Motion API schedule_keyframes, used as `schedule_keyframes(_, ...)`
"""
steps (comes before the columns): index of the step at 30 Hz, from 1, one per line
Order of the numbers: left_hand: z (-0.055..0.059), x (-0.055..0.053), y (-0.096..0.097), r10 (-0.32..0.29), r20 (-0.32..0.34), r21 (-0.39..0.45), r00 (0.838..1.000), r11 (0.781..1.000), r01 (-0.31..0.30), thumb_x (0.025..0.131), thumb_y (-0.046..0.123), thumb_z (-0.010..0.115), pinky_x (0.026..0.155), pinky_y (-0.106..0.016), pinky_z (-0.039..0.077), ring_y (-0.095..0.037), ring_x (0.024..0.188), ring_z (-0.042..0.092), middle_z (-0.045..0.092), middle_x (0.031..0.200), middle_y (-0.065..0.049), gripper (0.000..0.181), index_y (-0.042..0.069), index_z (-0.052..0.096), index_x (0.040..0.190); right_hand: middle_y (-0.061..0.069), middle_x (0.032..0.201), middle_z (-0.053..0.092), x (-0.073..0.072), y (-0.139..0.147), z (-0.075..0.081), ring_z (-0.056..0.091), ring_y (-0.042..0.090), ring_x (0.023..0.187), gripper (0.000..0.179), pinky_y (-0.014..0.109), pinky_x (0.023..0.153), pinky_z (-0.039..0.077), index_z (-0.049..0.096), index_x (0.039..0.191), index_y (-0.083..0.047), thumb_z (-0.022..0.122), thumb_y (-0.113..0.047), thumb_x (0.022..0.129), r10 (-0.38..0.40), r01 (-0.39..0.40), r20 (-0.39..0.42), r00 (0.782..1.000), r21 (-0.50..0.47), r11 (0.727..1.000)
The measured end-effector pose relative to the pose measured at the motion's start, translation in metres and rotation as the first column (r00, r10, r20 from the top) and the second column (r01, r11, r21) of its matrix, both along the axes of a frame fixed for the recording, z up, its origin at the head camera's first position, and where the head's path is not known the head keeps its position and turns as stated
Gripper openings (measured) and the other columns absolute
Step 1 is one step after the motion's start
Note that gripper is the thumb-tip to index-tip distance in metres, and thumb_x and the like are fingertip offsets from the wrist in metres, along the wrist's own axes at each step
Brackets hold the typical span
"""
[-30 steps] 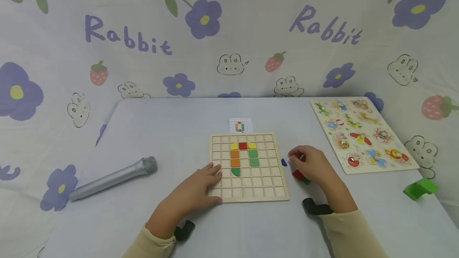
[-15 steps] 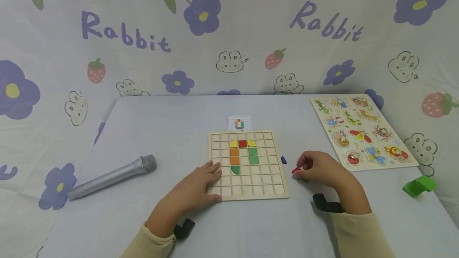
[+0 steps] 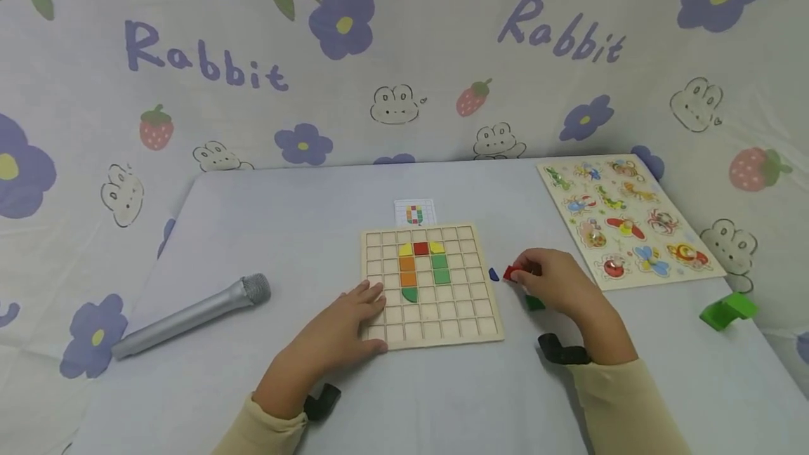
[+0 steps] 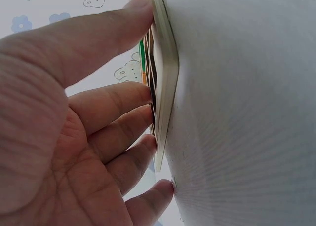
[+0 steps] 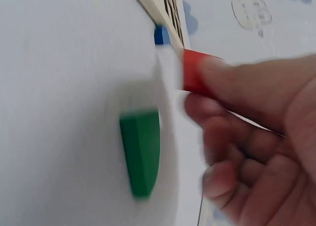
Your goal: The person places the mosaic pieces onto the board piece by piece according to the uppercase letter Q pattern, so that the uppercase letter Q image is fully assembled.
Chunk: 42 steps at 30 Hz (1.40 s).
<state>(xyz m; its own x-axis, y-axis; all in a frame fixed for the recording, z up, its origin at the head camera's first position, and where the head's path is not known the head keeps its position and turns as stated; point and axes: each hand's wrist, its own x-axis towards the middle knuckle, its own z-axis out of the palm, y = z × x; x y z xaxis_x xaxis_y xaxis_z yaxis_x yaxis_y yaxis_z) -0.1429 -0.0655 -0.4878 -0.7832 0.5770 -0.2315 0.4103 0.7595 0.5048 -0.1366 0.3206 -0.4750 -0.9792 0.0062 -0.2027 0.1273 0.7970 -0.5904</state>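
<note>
My right hand [image 3: 556, 283] pinches a red square block [image 5: 193, 72] between thumb and finger, just off the right side of the wooden grid board [image 3: 442, 321]. Under that hand a green curved block [image 5: 140, 154] lies on the table. A small blue piece [image 3: 494, 274] sits between the board and the red block. My left hand [image 3: 341, 325] rests on the board's left edge with fingers spread, thumb at the near corner. Yellow, red, orange and green pieces [image 3: 408, 278] form an arch in the board's cells. Behind the board lies a small pattern card [image 3: 414, 213].
A silver microphone [image 3: 196, 314] lies at the left of the table. An animal picture puzzle board [image 3: 632, 223] occupies the back right. A bright green block [image 3: 728, 311] stands near the right edge. A printed cloth hangs behind the table.
My right hand has picked up the red block and carried it left toward the board, leaving the green block on the table. The left hand stays on the board.
</note>
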Motion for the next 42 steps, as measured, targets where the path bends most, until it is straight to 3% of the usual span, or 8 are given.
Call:
schedule_keyframes(3, 0.001, 0.0, -0.002, 0.007, 0.001, 0.003, 1.0, 1.0, -0.007, 0.094, 0.033, 0.088, 0.138, -0.052, 0.026, -0.027, 0.169, 0.026, 0.04, 0.176, -0.004, 0.077, 0.006, 0.056, 0.159, 0.006, 0.104, 0.077, -0.006, -0.017, 0.005, 0.063, 0.024, 0.094, 0.012, 0.032, 0.078, 0.054, 0.079, 0.111, -0.011, 0.071, -0.019, 0.107, -0.008, 0.005, -0.082, 0.997, -0.034, 0.999)
schedule_keyframes(6, 0.0, 0.0, -0.003, 0.012, 0.003, 0.003, 1.0, 1.0, -0.012, 0.094, 0.033, 0.088, 0.138, -0.052, 0.026, -0.027, 0.169, 0.026, 0.04, 0.176, -0.004, 0.077, 0.006, 0.056, 0.159, 0.005, 0.104, 0.077, -0.011, -0.044, 0.009, 0.063, 0.024, 0.093, 0.012, 0.033, 0.078, 0.056, 0.08, 0.114, -0.012, 0.071, -0.016, 0.106, 0.036, -0.047, -0.125, 0.992, -0.082, 0.995)
schedule_keyframes(11, -0.002, -0.003, -0.002, -0.006, -0.004, -0.008, 1.0, 1.0, 0.006, 0.095, 0.035, 0.087, 0.137, -0.053, 0.027, -0.027, 0.169, 0.026, 0.04, 0.176, -0.004, 0.077, 0.007, 0.056, 0.16, -0.001, 0.098, 0.073, -0.016, -0.093, 0.006, 0.062, 0.02, 0.09, 0.011, 0.032, 0.08, 0.056, 0.079, 0.113, -0.016, 0.073, -0.015, 0.105, 0.17, -0.18, -0.108, 0.979, -0.091, 0.979)
schedule_keyframes(16, -0.001, -0.005, -0.001, -0.013, 0.003, -0.011, 1.0, 1.0, 0.013, 0.095, 0.036, 0.086, 0.137, -0.053, 0.027, -0.026, 0.169, 0.025, 0.039, 0.177, -0.003, 0.077, 0.008, 0.055, 0.16, -0.005, 0.092, 0.072, -0.021, -0.119, -0.003, 0.063, 0.016, 0.088, 0.005, 0.032, 0.083, 0.058, 0.076, 0.107, -0.017, 0.076, -0.015, 0.103, 0.231, -0.235, -0.08, 0.97, -0.046, 0.971)
schedule_keyframes(21, -0.001, -0.006, -0.002, -0.012, 0.008, -0.007, 1.0, 1.0, 0.012, 0.095, 0.035, 0.087, 0.138, -0.053, 0.026, -0.025, 0.169, 0.025, 0.039, 0.177, -0.002, 0.078, 0.008, 0.055, 0.161, -0.004, 0.093, 0.073, -0.022, -0.127, -0.008, 0.063, 0.016, 0.088, 0.006, 0.034, 0.086, 0.06, 0.074, 0.104, -0.016, 0.077, -0.012, 0.102, 0.252, -0.253, -0.094, 0.963, -0.001, 0.968)
schedule_keyframes(27, -0.002, -0.006, -0.004, -0.005, 0.022, -0.01, 1.0, 1.0, 0.005, 0.095, 0.035, 0.087, 0.138, -0.052, 0.025, -0.025, 0.17, 0.024, 0.039, 0.177, -0.002, 0.079, 0.01, 0.054, 0.162, -0.003, 0.095, 0.073, -0.02, -0.127, -0.006, 0.063, 0.018, 0.09, 0.005, 0.036, 0.088, 0.061, 0.076, 0.102, -0.016, 0.077, -0.011, 0.102, 0.227, -0.228, -0.074, 0.971, -0.006, 0.974)
schedule_keyframes(42, -0.001, -0.004, -0.004, -0.009, 0.019, -0.002, 1.0, 1.0, 0.009, 0.094, 0.035, 0.087, 0.138, -0.052, 0.024, -0.025, 0.169, 0.024, 0.039, 0.177, -0.003, 0.08, 0.009, 0.053, 0.162, -0.003, 0.093, 0.072, -0.02, -0.131, -0.009, 0.061, 0.018, 0.088, 0.006, 0.034, 0.082, 0.058, 0.083, 0.105, -0.014, 0.081, -0.016, 0.1, 0.215, -0.214, -0.056, 0.975, 0.029, 0.976)
